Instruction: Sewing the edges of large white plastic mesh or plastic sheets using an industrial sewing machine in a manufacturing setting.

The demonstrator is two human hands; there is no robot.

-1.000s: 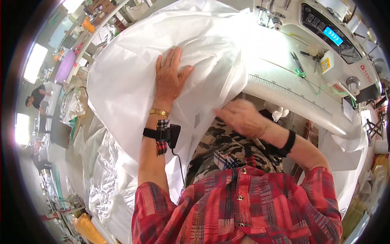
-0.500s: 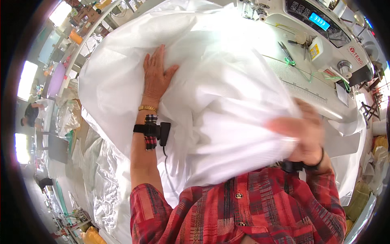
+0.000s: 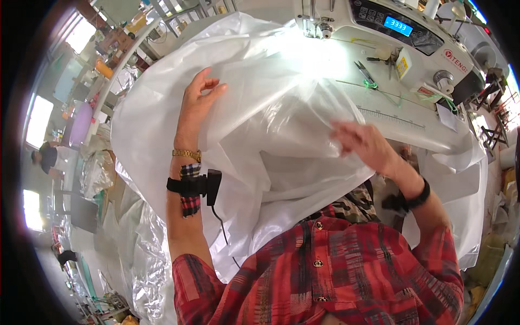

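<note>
The left grip (image 3: 196,104) has come off flat contact with the white sheet (image 3: 238,143): half a second ago the palm pressed on it, and now the fingers are curled and loosely parted, with nothing seen between them. The right grip (image 3: 369,147) has swung away from the body, up and inward over the sheet's right part; its fingers are blurred, so I cannot tell whether they pinch anything.

The sheet lies beneath and between both grips, running up beyond them toward the sewing machine (image 3: 433,67). Its near edge, pulled across the lap earlier, has slipped back, and the camouflage trousers (image 3: 355,203) show again below the right grip.

This suggests that the sheet has been turned over but not settled, its folds still slack. The scissors (image 3: 364,70) lie on the table (image 3: 403,103), above the right grip, untouched.
</note>
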